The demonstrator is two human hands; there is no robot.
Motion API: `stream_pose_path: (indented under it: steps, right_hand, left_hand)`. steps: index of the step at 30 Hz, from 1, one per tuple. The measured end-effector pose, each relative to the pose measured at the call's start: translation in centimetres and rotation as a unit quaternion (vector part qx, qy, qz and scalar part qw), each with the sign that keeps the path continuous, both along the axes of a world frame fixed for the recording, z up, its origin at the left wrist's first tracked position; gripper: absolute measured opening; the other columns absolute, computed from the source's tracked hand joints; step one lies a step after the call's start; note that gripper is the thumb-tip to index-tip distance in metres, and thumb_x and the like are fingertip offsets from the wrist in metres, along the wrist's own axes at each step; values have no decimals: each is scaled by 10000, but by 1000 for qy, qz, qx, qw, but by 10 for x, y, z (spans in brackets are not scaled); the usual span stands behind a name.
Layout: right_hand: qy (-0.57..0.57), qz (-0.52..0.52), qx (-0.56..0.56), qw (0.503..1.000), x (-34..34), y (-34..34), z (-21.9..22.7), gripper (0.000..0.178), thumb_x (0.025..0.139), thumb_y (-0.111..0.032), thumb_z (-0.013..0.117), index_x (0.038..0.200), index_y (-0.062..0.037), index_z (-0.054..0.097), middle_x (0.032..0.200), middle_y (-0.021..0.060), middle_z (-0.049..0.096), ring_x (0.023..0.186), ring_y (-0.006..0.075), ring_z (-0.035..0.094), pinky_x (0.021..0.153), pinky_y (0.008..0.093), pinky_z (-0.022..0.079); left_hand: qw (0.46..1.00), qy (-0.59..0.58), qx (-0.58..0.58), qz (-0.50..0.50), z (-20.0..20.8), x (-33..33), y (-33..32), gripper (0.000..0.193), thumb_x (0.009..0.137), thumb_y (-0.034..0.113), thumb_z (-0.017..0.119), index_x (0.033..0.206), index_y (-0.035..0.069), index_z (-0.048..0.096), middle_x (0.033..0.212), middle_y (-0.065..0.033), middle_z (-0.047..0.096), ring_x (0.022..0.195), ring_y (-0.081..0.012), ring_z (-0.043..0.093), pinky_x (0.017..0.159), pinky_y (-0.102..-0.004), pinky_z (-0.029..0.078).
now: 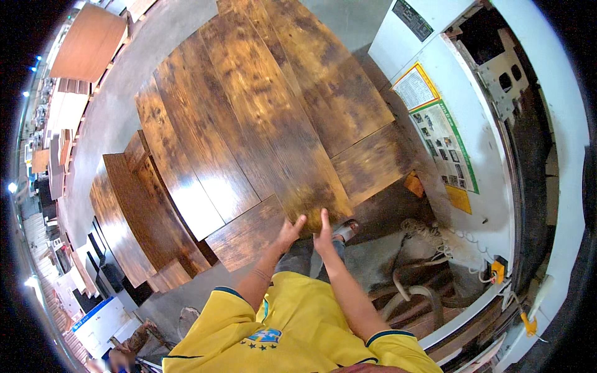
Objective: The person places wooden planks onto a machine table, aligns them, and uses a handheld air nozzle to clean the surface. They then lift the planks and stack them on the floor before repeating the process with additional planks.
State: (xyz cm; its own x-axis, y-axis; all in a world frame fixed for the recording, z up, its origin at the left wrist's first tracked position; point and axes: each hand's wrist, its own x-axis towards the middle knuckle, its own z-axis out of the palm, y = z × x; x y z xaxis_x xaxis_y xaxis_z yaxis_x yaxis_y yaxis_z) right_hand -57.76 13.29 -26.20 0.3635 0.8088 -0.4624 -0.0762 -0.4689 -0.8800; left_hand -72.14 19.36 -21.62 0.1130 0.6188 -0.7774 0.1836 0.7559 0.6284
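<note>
A long brown wood-grain board [267,112] lies lengthwise on top of a stack of similar boards [193,143], its near end jutting out toward me. My left hand [290,232] grips the left part of that near end, thumb on the top face. Close beside it, my right hand [323,234] grips the same end farther right, also with the thumb on top. The fingers of both hands are hidden under the board. Shorter pieces of matching board [249,233] show at the near side of the stack.
To the right stands a white machine cabinet [491,161] with posted sheets and an open side. Hoses [423,298] and coiled cables lie low at its near side. Another stack of brown boards [121,217] stands at left. At far left is a pile of plain boards [90,43].
</note>
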Motion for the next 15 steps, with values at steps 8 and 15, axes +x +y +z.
stream_pose_path:
  steps: [8, 15]
  right_hand:
    - [355, -306, -185, 864, 86, -60, 50, 806, 950, -611, 695, 1500, -66, 469, 1443, 69, 570, 1262, 302, 587, 1077, 474, 484]
    - [247, -353, -215, 877, 107, -48, 88, 922, 946, -680, 646, 1575, -54, 394, 1527, 103, 510, 1365, 314, 513, 1147, 485, 426]
  left_hand:
    - [923, -39, -159, -347, -7, 24, -70, 633, 962, 538, 694, 1291, -1, 659, 1123, -116, 717, 1001, -233, 662, 842, -384, 538]
    - [991, 129, -16, -5, -43, -38, -17, 316, 979, 280, 606, 952, 0, 751, 844, -116, 730, 751, -212, 681, 661, -391, 530]
